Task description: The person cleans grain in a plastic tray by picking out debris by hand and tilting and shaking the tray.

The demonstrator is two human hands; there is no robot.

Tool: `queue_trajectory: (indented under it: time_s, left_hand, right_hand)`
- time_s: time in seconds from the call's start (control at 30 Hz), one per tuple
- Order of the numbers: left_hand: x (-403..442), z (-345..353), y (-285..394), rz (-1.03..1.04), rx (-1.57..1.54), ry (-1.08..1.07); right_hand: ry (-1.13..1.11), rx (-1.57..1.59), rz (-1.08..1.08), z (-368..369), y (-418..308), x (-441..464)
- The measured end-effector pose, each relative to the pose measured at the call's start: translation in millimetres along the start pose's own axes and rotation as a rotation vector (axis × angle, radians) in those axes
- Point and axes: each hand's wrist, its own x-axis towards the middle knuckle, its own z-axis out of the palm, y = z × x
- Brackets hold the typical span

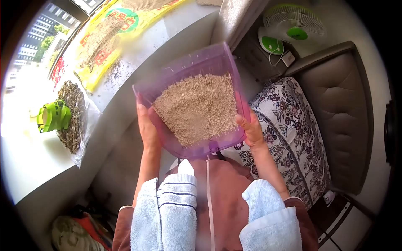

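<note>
A purple translucent plastic scoop-like tray [184,66] is held up in front of my body, with a heap of small tan grains [199,106] spread over its bottom. My left hand [147,125] grips its left side, the thumb up along the wall. On the right side my right hand [251,127] holds the wall, its thumb over the rim near the grains. A few grains look airborne or stuck near the tray's far wall. Light blue towels [178,209] hang over my chest on both sides.
On the windowsill [37,167] at left lie a yellow sack [90,81] with grains on it, dried pieces [72,119] on clear plastic and a green bag [53,116]. At right are a fan [296,32], a floral-covered bed [289,138] and a brown headboard [337,113].
</note>
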Motion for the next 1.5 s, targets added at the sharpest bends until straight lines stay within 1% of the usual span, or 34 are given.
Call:
queue_trajectory:
  time_s: [0.07, 0.1, 0.17, 0.2, 0.27, 0.3, 0.33, 0.4, 0.43, 0.47, 0.57, 0.6, 0.63, 0.7, 0.73, 0.77, 0.83, 0.9, 0.97, 1.0, 1.1, 1.13, 1.17, 1.2, 1.23, 1.3, 1.33, 1.37, 1.43, 1.47, 1.5]
  left_hand:
    - [-3, 7, 20, 0.052, -0.061, -0.023]
    - [-6, 12, 28, 0.053, -0.154, -0.065]
    - [0, 14, 32, 0.095, -0.053, -0.057]
    - [7, 15, 21, 0.220, 0.331, 0.053]
    - [14, -4, 0, 0.104, 0.222, -0.006]
    - [14, -7, -5, 0.096, 0.201, -0.018]
    - [9, -11, -9, 0.040, 0.195, 0.009]
    - [8, -11, -10, -0.039, 0.174, 0.056]
    - [8, -7, -6, -0.024, 0.108, 0.046]
    - [7, -2, -2, -0.013, 0.040, 0.033]
    - [-2, 14, 16, 0.037, -0.194, -0.056]
    - [-5, 19, 24, 0.041, -0.290, -0.097]
    - [-6, 15, 24, 0.123, -0.169, -0.067]
    - [-3, 13, 15, 0.059, 0.188, 0.030]
    - [0, 6, 10, 0.121, 0.257, 0.033]
    - [-8, -2, 2, 0.090, 0.300, 0.055]
    - [-12, 7, 7, 0.077, 0.369, 0.073]
    - [-5, 1, 7, 0.074, 0.269, 0.036]
    - [-10, 19, 19, 0.025, -0.045, 0.006]
    - [-9, 17, 19, 0.056, -0.111, -0.018]
    - [-8, 20, 25, 0.056, -0.168, -0.044]
    - [-7, 20, 19, 0.052, 0.008, -0.034]
    - [-9, 16, 13, 0.026, 0.088, -0.026]
    - [-11, 13, 7, -0.001, 0.169, -0.020]
    - [-12, 10, 0, -0.016, 0.166, 0.000]
    - [-13, 6, -9, -0.033, 0.184, 0.022]
    - [-10, 7, -9, -0.015, 0.200, 0.022]
    - [-7, 8, -8, 0.014, 0.139, 0.012]
    - [-10, 17, 4, 0.032, 0.008, -0.017]
    - [-14, 24, 13, 0.026, -0.066, -0.037]
    - [-20, 31, 23, 0.043, -0.119, -0.021]
  right_hand:
    - [-0.060, -0.091, -0.089, 11, -26, -4]
    - [-0.056, -0.065, -0.100, 3, -18, -3]
    - [-0.039, -0.008, -0.129, -13, 16, -1]
    - [0.014, 0.073, -0.082, -8, 30, 5]
    - [0.024, 0.034, -0.061, -20, 51, 9]
    - [0.047, 0.019, -0.042, -19, 52, 6]
    - [0.060, -0.008, -0.003, -19, 52, 1]
    - [0.060, 0.043, 0.090, -12, 35, -2]
    - [0.056, 0.069, 0.129, -9, 25, -1]
    - [0.034, 0.052, 0.094, -10, 21, 0]
    - [-0.019, -0.326, -0.236, 5, -22, -8]
    - [-0.065, -0.326, -0.327, 4, -19, -8]
    - [-0.005, -0.203, -0.230, -2, -3, -7]
    - [0.112, 0.046, -0.034, -19, 43, -5]
    - [0.095, 0.096, -0.029, -17, 52, -7]
    - [0.081, 0.152, 0.026, -21, 59, -16]
    - [0.037, 0.256, 0.083, -17, 47, -10]
    - [0.028, 0.172, 0.037, -14, 34, -3]
    - [-0.009, 0.023, 0.026, -2, -12, -5]
    - [-0.008, -0.168, -0.153, 7, -29, -8]
    - [0.020, -0.179, -0.235, 3, -12, -15]
    - [0.136, 0.072, -0.036, -18, 24, -15]
    - [0.179, 0.129, -0.034, -20, 40, -18]
    - [0.100, 0.159, 0.000, -23, 43, -17]
    - [0.033, 0.195, 0.039, -27, 46, -23]
    - [0.081, 0.210, 0.129, -31, 42, -24]
    - [0.080, 0.190, 0.107, -31, 38, -19]
    - [0.060, 0.135, 0.067, -29, 30, -16]
    - [0.033, 0.030, 0.003, -10, -13, -15]
    - [0.014, -0.128, -0.116, 0, -33, -18]
    - [-0.002, -0.108, -0.158, -3, -33, -23]
